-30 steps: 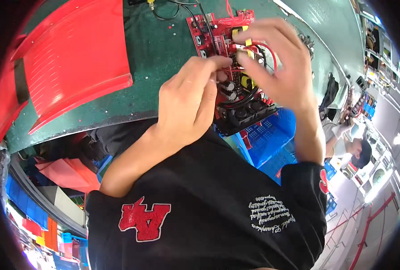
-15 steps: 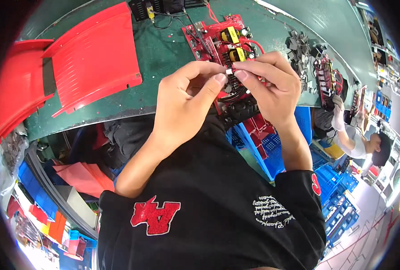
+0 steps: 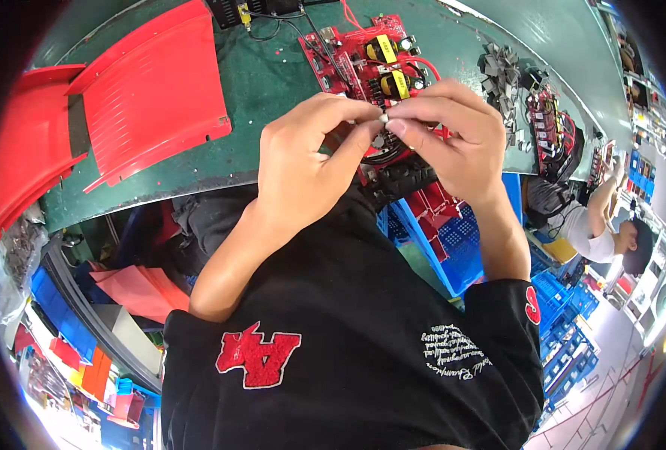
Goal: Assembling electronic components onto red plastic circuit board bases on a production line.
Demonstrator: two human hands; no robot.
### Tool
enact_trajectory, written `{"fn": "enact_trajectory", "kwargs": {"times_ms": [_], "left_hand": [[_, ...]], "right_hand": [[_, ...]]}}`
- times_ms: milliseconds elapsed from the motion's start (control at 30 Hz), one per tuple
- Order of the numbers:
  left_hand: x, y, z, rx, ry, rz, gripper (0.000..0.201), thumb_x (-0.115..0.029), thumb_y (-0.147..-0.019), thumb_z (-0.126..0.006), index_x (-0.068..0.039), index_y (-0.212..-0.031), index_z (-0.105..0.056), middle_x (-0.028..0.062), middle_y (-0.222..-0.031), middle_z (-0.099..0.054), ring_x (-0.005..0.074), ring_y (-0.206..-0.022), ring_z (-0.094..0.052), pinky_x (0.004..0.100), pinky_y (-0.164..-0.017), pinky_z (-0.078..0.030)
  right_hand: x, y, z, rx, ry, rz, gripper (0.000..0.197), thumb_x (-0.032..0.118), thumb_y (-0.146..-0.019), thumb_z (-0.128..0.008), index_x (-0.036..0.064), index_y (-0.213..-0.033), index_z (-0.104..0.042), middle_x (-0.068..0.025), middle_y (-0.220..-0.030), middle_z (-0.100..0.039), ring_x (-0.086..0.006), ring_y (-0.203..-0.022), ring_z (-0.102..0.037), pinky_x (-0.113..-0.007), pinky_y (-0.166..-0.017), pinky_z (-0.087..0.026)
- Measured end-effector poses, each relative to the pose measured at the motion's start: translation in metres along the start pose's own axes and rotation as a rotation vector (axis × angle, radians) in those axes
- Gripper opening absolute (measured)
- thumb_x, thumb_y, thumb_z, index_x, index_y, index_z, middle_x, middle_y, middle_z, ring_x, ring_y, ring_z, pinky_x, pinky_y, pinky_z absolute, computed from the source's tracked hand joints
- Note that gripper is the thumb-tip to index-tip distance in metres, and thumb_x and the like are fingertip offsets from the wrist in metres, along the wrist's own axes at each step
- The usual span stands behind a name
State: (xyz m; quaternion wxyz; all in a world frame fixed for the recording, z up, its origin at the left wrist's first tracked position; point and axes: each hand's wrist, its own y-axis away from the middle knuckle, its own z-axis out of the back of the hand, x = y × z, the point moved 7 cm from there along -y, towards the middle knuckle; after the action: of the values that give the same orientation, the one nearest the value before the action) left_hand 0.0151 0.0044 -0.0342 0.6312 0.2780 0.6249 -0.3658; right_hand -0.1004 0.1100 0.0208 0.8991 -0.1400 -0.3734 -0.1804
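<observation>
Over the near part of a red circuit board (image 3: 355, 58), my two hands meet fingertip to fingertip. A small white connector (image 3: 384, 118) shows between them. My left hand (image 3: 303, 161) pinches it from the left with thumb and forefinger. From the other side, the thumb and forefinger of my right hand (image 3: 456, 142) close on it too. Behind the fingers the board bears yellow-and-black transformers (image 3: 394, 82) and red wires. Below the hands, a black fan-like part (image 3: 404, 182) sits at the board's near edge. The hands hide much of the board's middle.
Bent red metal covers (image 3: 153, 90) lie on the green bench (image 3: 261, 82) to the left. Grey clips (image 3: 500, 75) are heaped right of the board, near another wired board (image 3: 549, 131). Below the bench edge stands a blue crate (image 3: 460, 259). A co-worker (image 3: 599, 232) is at the far right.
The white connector has turned slightly between my fingertips, and both hands stay pinched together. At the right, the co-worker's arm has moved away from the other board.
</observation>
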Motion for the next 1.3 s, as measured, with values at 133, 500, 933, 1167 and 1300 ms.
{"fn": "enact_trajectory", "kwargs": {"times_ms": [133,500,933,1167,1300], "left_hand": [[-0.008,-0.009,0.000,-0.243,-0.503,-0.318,0.021,-0.007,-0.077,-0.074,-0.003,-0.093,-0.061,0.0086,-0.087,-0.061,0.0286,-0.079,-0.058,0.0377,-0.072,-0.046],[0.019,-0.043,-0.012,-0.285,-0.620,-0.122,0.032,-0.012,-0.068,-0.075,-0.006,-0.086,-0.048,0.0104,-0.084,-0.049,0.0303,-0.073,-0.055,0.0410,-0.061,-0.046],[0.020,-0.045,-0.009,-0.270,-0.530,-0.075,0.036,-0.006,-0.066,-0.075,-0.006,-0.088,-0.047,0.0095,-0.084,-0.047,0.0290,-0.072,-0.052,0.0395,-0.062,-0.047],[0.019,-0.039,-0.002,-0.166,-0.381,-0.110,0.039,-0.007,-0.065,-0.076,-0.005,-0.093,-0.049,0.0097,-0.086,-0.049,0.0280,-0.077,-0.053,0.0379,-0.066,-0.047],[0.028,-0.028,0.006,-0.079,-0.294,-0.217,0.041,-0.008,-0.065,-0.078,-0.004,-0.097,-0.053,0.0107,-0.090,-0.052,0.0269,-0.080,-0.054,0.0367,-0.068,-0.048]], "right_hand": [[-0.013,-0.025,0.009,-0.115,0.261,0.098,0.009,0.005,-0.080,-0.073,0.0054,-0.089,-0.073,-0.0057,-0.086,-0.066,-0.0197,-0.076,-0.062,-0.030,-0.069,-0.049],[-0.022,-0.047,-0.020,0.113,0.460,0.290,0.014,0.006,-0.075,-0.072,0.0062,-0.089,-0.069,-0.0052,-0.084,-0.060,-0.0258,-0.080,-0.060,-0.036,-0.072,-0.049],[-0.024,-0.056,-0.019,0.142,0.420,0.249,0.016,0.004,-0.073,-0.072,0.0071,-0.089,-0.071,-0.0040,-0.083,-0.061,-0.0242,-0.078,-0.061,-0.034,-0.072,-0.049],[-0.024,-0.058,-0.025,0.196,0.461,0.291,0.015,0.008,-0.073,-0.074,0.0095,-0.088,-0.071,-0.0030,-0.080,-0.060,-0.0224,-0.076,-0.059,-0.035,-0.072,-0.047],[-0.022,-0.059,-0.025,0.210,0.496,0.311,0.013,0.009,-0.074,-0.075,0.0084,-0.086,-0.070,-0.0030,-0.081,-0.060,-0.0231,-0.075,-0.059,-0.035,-0.072,-0.047]]}}
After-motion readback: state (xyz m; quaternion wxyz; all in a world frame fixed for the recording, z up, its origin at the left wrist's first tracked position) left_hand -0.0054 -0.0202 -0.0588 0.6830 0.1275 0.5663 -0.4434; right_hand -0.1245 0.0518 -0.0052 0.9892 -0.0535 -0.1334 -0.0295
